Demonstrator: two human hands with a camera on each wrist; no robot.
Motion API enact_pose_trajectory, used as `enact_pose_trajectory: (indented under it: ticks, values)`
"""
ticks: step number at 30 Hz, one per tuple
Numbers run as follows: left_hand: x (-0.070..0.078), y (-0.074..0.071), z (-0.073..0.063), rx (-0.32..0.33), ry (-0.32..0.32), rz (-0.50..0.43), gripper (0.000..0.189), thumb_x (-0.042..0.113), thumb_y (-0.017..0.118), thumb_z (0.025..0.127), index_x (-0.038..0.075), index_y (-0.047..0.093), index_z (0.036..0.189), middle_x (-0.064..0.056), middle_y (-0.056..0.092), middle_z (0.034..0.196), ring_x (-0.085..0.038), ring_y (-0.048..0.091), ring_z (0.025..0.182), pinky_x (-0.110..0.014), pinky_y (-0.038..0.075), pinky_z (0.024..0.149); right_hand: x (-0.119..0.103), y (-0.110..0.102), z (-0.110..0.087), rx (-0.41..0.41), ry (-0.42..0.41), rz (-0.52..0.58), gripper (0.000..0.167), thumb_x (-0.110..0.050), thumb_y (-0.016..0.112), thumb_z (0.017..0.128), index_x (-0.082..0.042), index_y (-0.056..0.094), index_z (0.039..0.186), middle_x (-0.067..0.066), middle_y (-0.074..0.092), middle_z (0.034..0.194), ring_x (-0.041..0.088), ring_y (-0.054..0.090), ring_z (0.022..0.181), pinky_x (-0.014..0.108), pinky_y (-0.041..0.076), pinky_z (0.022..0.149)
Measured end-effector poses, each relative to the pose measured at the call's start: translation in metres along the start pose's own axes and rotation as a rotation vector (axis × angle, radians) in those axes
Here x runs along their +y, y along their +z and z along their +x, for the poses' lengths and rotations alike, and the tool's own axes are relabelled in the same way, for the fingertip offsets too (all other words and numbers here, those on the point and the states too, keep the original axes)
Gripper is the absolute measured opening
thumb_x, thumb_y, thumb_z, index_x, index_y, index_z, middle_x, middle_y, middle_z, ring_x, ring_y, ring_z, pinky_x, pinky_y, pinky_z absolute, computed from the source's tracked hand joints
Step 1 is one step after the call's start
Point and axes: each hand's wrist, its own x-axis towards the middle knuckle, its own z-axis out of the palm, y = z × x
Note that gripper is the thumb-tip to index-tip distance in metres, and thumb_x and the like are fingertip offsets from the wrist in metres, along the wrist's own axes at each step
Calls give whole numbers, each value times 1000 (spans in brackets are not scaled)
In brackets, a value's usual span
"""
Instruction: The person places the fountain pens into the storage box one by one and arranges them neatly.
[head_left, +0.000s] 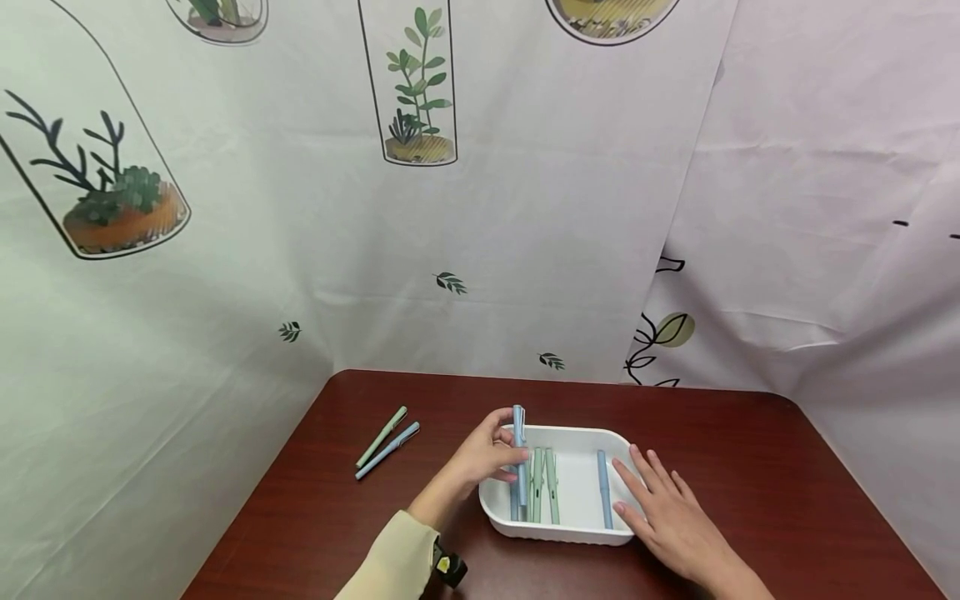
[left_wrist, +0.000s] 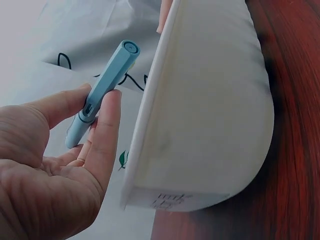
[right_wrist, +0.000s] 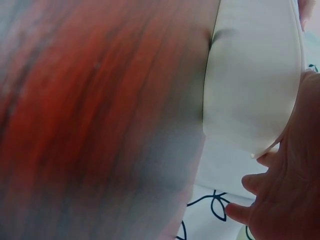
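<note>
My left hand (head_left: 483, 452) pinches a light blue pen (head_left: 518, 429) between thumb and fingers, over the left end of a white tray (head_left: 573, 534). In the left wrist view this pen (left_wrist: 105, 82) slants upward, one end toward the camera, beside the tray's outer wall. Inside the tray, green pens (head_left: 552, 487) lie side by side at the left, next to another blue pen (head_left: 513, 504) partly hidden under the held one. A single blue pen (head_left: 604, 490) lies toward the right end. My right hand (head_left: 671, 518), fingers spread and fairly straight, rests at the tray's right rim.
To the left of the tray, a green pen (head_left: 382, 436) and a blue pen (head_left: 387, 451) lie on the dark red wooden table (head_left: 300, 517). A white cloth (head_left: 510, 233) with plant prints hangs behind the table's far edge.
</note>
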Motion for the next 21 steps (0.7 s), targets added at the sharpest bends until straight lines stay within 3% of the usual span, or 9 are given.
enact_pose_trajectory:
  ticks: [21]
  values:
    - [1,35,8,1,-64,23,76,-6,78,81,12,44,146,-9,55,92,-17,63,70,-37,61,56,1,0,-1,-2,13,19,60,-50,57,100,-23,47,153,14,34,163,45,33,146,69,32,108]
